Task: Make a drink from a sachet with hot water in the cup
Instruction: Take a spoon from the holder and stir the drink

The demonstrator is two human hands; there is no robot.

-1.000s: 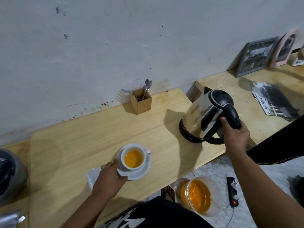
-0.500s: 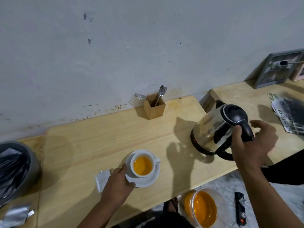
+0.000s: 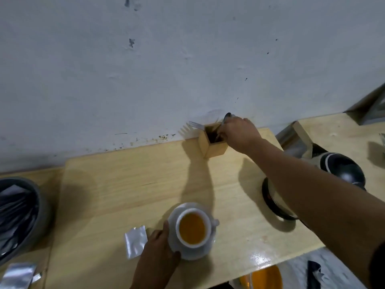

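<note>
A pale wooden tabletop (image 3: 129,184) set against a scuffed white wall (image 3: 166,59). Near its front edge, a white cup (image 3: 192,228) of orange drink stands on a white saucer (image 3: 194,250). The left hand (image 3: 158,250) rests on the tabletop with thumb and fingers touching the saucer rim, not closed around it. A torn silver sachet (image 3: 135,240) lies flat just left of that hand. The right hand (image 3: 239,132) reaches to a small wooden holder (image 3: 214,146) at the wall, fingers closed on a spoon (image 3: 227,116) standing in it; a fork (image 3: 195,125) leans out leftward. A steel kettle (image 3: 333,170) sits at right, partly hidden by the right forearm
</note>
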